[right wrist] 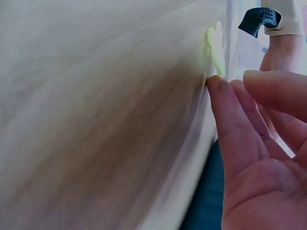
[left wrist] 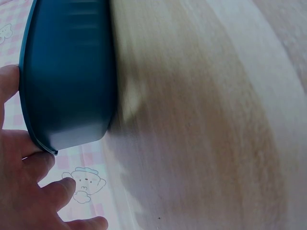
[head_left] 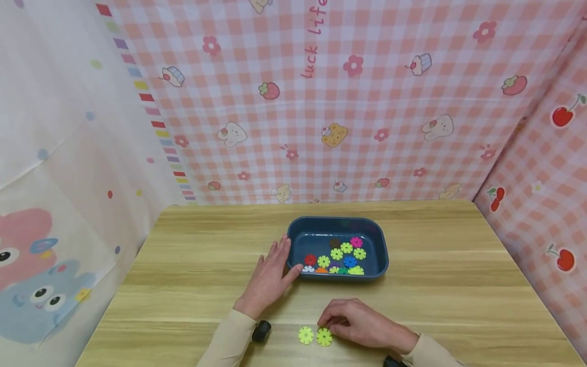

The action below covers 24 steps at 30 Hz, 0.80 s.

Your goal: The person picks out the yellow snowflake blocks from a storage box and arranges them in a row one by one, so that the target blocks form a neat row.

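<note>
The right hand (head_left: 355, 322) touches a yellow-green disc (head_left: 324, 338) at the tray's (head_left: 312, 241) six o'clock without pinching it, so I want light pressure, clear of its twin (head_left: 305, 335) at nine o'clock, while my left hand's (head_left: 267, 282) extended fingers rest against the tray.

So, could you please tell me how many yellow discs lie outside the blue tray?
2: the left disc and, by the right hand, the right disc, both on the table; that hand may hide others.

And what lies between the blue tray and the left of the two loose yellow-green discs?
In the head view, only bare wooden tabletop lies between the blue tray and the left disc; the right hand is at the other disc.
</note>
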Each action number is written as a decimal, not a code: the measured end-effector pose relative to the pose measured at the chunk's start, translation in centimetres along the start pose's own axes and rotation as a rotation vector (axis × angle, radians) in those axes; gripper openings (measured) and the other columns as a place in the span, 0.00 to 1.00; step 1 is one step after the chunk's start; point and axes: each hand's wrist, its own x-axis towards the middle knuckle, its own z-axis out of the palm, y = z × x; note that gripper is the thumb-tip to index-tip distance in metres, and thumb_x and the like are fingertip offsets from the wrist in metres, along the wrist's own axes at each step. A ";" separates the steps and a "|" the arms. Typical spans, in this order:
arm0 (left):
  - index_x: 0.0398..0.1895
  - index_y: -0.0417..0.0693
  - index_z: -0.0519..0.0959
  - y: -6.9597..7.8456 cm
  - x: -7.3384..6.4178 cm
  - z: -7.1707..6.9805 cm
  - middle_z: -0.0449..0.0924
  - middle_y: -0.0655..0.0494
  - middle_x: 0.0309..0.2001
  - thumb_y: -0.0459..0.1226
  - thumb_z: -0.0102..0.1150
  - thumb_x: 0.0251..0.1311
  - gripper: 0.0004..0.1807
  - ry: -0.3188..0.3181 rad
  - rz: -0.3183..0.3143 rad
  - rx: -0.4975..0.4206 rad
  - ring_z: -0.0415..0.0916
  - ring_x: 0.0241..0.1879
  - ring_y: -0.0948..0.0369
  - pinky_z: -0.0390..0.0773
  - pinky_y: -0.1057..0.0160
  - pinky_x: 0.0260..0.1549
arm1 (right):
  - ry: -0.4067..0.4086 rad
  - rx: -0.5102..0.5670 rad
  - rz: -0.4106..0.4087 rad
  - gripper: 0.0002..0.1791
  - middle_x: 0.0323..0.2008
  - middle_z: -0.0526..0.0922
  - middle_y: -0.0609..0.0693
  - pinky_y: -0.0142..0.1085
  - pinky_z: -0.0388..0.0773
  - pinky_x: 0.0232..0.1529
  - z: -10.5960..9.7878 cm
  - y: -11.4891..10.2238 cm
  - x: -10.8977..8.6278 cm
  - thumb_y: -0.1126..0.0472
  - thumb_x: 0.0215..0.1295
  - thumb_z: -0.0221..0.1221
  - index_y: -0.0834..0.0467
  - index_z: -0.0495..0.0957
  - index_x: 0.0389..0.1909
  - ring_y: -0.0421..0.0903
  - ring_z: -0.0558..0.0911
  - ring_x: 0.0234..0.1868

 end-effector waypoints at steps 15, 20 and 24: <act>0.83 0.43 0.53 -0.1 -0.1 -0.1 0.47 0.51 0.83 0.60 0.48 0.76 0.44 0.001 0.011 0.002 0.46 0.81 0.46 0.53 0.32 0.73 | 0.103 0.002 -0.027 0.10 0.48 0.87 0.43 0.35 0.82 0.52 -2.1 -1.5 -1.6 0.56 0.76 0.61 0.50 0.87 0.52 0.35 0.82 0.47; 0.83 0.44 0.53 0.0 -0.1 -0.1 0.47 0.51 0.83 0.62 0.46 0.76 0.45 -0.006 0.005 0.014 0.46 0.81 0.46 0.54 0.33 0.73 | 0.225 -0.059 -0.110 0.09 0.44 0.87 0.41 0.34 0.83 0.45 -3.4 -1.6 -1.7 0.58 0.75 0.63 0.47 0.88 0.50 0.36 0.82 0.43; 0.83 0.44 0.53 -0.1 0.0 -0.1 0.47 0.51 0.83 0.62 0.46 0.76 0.45 -0.009 0.006 0.022 0.46 0.81 0.46 0.54 0.33 0.73 | 0.338 -0.168 -0.240 0.09 0.43 0.87 0.41 0.34 0.84 0.41 -4.5 -1.3 -1.4 0.60 0.73 0.64 0.47 0.88 0.48 0.36 0.82 0.42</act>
